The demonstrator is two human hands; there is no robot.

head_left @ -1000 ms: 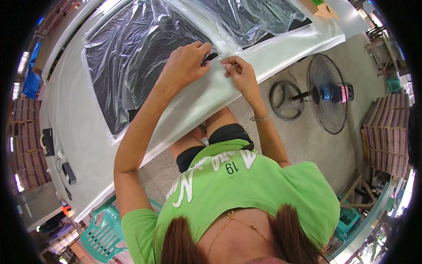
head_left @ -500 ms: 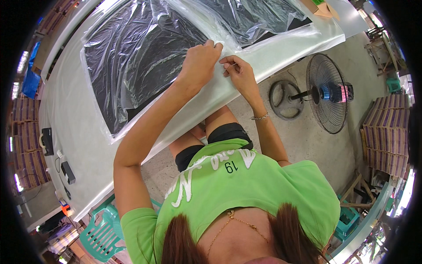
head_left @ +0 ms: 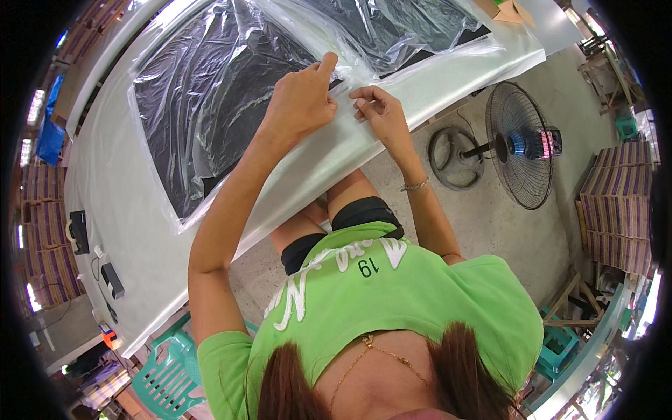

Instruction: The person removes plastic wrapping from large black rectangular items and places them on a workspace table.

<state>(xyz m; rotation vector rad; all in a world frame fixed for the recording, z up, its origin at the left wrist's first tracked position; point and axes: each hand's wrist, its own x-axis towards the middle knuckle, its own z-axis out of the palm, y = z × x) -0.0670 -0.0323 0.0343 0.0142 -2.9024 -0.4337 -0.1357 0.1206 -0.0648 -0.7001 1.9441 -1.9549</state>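
Note:
A dark flat panel (head_left: 175, 105) lies on the table under wrinkled clear plastic film (head_left: 238, 105). My left hand (head_left: 297, 105) is over its near right corner, index finger stretched out against the film edge and thumb apart, with nothing visible in its grasp. Just to its right, above the pale table cover, my right hand (head_left: 381, 115) has thumb and fingertips brought together in a pinch. Whatever is between those fingertips is too small to make out. A second film-covered dark panel (head_left: 392, 28) lies beyond, at the upper right.
The table (head_left: 105, 175) has a pale sheet over it. A black tape dispenser (head_left: 78, 231) and a small black box (head_left: 112, 280) sit at its left. On the floor to the right stands a fan (head_left: 518, 143). A green plastic chair (head_left: 168, 378) is at lower left.
My left hand has moved left and slightly down, away from the right hand, and its index finger is now extended. The right hand has stayed nearly in place.

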